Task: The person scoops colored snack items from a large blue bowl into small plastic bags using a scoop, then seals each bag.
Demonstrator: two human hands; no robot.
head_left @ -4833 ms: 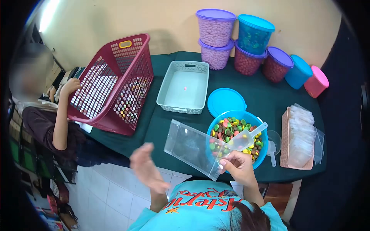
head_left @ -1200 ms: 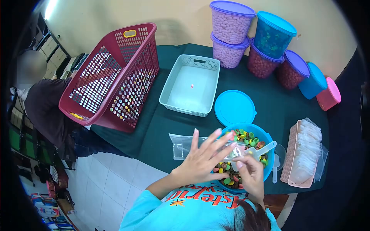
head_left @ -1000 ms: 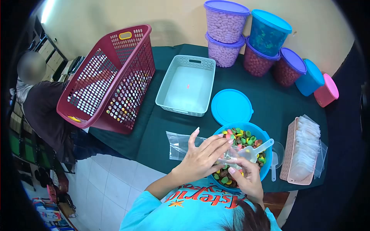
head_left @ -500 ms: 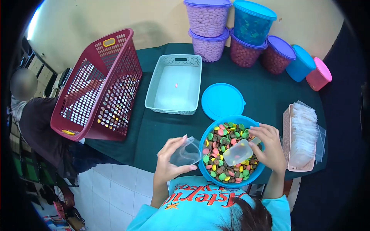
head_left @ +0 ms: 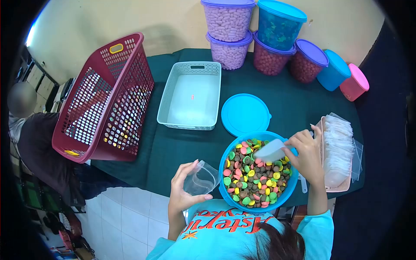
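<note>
My left hand [head_left: 184,186] is wrapped round a clear plastic pouch [head_left: 202,178], left of the blue tub's rim. Between the fingers of my right hand [head_left: 305,156] is a translucent scoop [head_left: 270,151], tilted above the far right part of the tub. The round blue tub [head_left: 224,193] holds many small candies [head_left: 255,180] in green, yellow, pink and brown. Whether anything lies in the scoop, I cannot tell. Just beyond the tub lies a round blue lid [head_left: 245,115].
A pale green basket [head_left: 190,95] and tall maroon basket [head_left: 102,104] stand left. Lidded tubs [head_left: 271,54] line the wall. At right, a pink basket [head_left: 338,189] holds clear packets [head_left: 338,147]; a white handle [head_left: 303,184] lies nearby. A person [head_left: 41,151] is at far left.
My right hand has lifted the scoop off the candies and turned it, moving up and slightly right. My left hand with the pouch has shifted slightly left and down.
</note>
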